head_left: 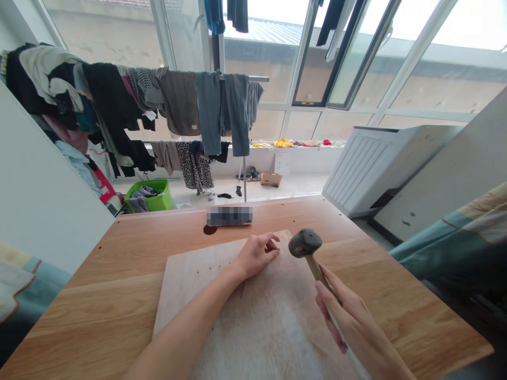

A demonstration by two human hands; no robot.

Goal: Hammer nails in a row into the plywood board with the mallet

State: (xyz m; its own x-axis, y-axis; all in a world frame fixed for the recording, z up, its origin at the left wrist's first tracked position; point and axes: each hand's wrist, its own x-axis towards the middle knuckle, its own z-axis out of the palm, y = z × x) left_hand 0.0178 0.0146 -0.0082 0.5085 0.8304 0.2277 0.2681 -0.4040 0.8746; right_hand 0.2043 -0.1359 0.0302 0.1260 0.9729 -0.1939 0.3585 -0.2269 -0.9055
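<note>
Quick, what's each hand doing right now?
Left hand: curled over the pale board; whether it pinches anything can't be told.
Right hand: closed, holding the hammer.

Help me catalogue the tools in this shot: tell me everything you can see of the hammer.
The hammer has a thick, blocky dark-grey head with rounded edges; whether it is rubber or metal I cannot tell. Its slim handle looks wooden, tan near the head and paler toward the bottom of the picture. The right hand grips the handle, covering part of it. The hammer leans away from the person, head foremost, apparently raised near the right edge of the pale board.
</note>
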